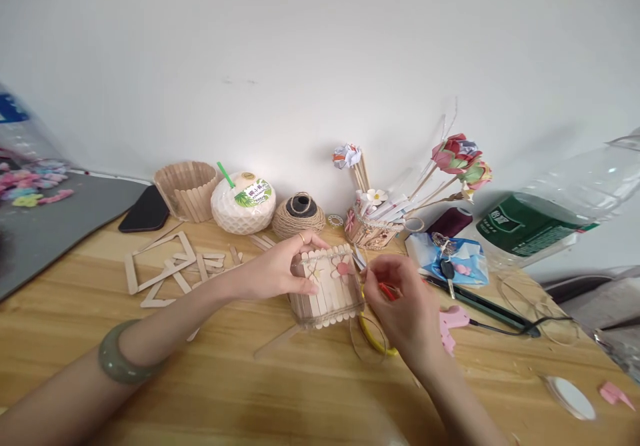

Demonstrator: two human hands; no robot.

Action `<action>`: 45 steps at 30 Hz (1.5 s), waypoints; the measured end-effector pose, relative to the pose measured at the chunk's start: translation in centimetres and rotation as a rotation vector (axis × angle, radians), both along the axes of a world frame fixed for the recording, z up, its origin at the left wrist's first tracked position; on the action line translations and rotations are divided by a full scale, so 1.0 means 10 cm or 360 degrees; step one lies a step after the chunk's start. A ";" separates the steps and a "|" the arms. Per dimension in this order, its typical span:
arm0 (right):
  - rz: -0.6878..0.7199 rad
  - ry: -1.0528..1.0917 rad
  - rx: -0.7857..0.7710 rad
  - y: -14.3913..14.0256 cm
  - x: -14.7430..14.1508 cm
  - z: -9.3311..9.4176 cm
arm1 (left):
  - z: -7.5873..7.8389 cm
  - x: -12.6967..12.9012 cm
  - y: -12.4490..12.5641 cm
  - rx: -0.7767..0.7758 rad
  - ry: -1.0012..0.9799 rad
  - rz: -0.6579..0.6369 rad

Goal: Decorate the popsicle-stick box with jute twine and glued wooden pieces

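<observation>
Popsicle-stick basket (pixel 325 299) mid-frame: left hand (pixel 284 269) clasps it, right hand (pixel 403 293) pinches something unclear near its right edge; tabletop (pixel 270 399) spreads below.

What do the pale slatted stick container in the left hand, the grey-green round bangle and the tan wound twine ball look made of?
Container: likely bare wood, matte; flat, round-ended pale sticks.
Bangle: possibly polished stone, maybe glass or plastic; smooth, soft sheen.
Twine ball: probably plant fibre such as jute, dull; coarse tan strands.

Free tabletop (pixel 260 406) nearside; obstacle beside right hand (pixel 397 293): 1 probable glue gun (pixel 453 321)
</observation>
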State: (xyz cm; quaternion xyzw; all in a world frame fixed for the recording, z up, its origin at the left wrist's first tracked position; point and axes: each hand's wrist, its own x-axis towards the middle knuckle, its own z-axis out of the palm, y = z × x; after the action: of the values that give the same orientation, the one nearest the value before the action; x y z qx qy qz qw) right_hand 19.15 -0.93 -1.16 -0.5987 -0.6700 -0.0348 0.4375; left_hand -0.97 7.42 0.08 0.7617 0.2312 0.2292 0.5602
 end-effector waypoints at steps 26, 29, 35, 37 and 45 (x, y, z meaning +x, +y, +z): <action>0.0111 0.1321 -0.0105 0.12 -0.11 -0.31 | -0.27 0.24 -0.25 -0.0731 -0.0383 0.0189; 0.0085 0.1368 -0.0077 0.13 -0.13 -0.33 | -0.31 0.25 -0.26 -0.0801 -0.0411 0.0233; 0.0029 0.1353 -0.0047 0.11 -0.15 -0.38 | -0.33 0.30 -0.34 -0.0860 -0.0505 0.0333; 0.0020 0.1357 -0.0046 0.12 -0.15 -0.40 | -0.33 0.32 -0.38 -0.0863 -0.0535 0.0344; -0.0004 0.1339 -0.0039 0.12 -0.17 -0.38 | -0.34 0.32 -0.43 -0.0852 -0.0579 0.0405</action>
State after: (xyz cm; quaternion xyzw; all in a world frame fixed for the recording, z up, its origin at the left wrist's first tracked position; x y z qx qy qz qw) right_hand 17.49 0.28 -4.95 -0.5665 -0.4325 0.2202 0.6659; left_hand 2.28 3.14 -3.27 0.4995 0.2726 0.3605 0.7391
